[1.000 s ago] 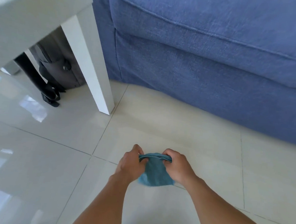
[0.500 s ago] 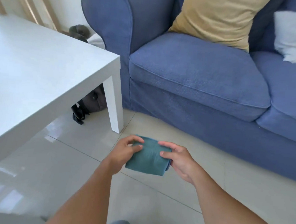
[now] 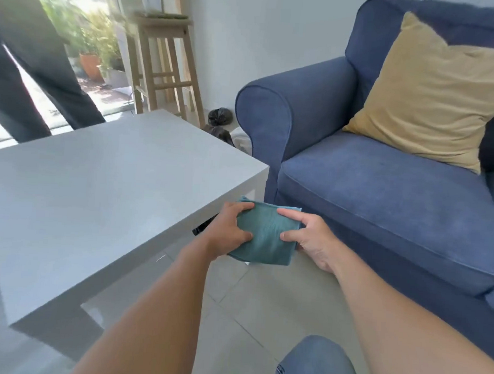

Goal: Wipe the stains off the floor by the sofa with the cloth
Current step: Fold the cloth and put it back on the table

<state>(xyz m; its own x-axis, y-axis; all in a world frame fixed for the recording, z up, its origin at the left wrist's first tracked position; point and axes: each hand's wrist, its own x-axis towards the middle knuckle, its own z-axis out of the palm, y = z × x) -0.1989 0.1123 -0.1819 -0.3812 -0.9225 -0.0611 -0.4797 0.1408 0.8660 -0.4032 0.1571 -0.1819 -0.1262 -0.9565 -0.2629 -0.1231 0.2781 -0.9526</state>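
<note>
A folded teal cloth (image 3: 266, 234) is held flat in the air between both hands, above the pale tiled floor (image 3: 261, 312) in front of the blue sofa (image 3: 384, 195). My left hand (image 3: 227, 229) grips its left edge with the thumb on top. My right hand (image 3: 309, 238) grips its right edge, thumb and forefinger on the top face. No stains are visible on the strip of floor between the sofa and the table.
A white coffee table (image 3: 95, 192) stands close on the left, its corner beside the cloth. A yellow cushion (image 3: 436, 91) leans on the sofa back. A wooden stool (image 3: 163, 63) and another person's dark trouser legs (image 3: 30, 66) are beyond the table. My knee (image 3: 315, 367) is at the bottom.
The view has risen from the floor to the table top and sofa. The cloth has come up off floor level and is now held folded flat between both hands.
</note>
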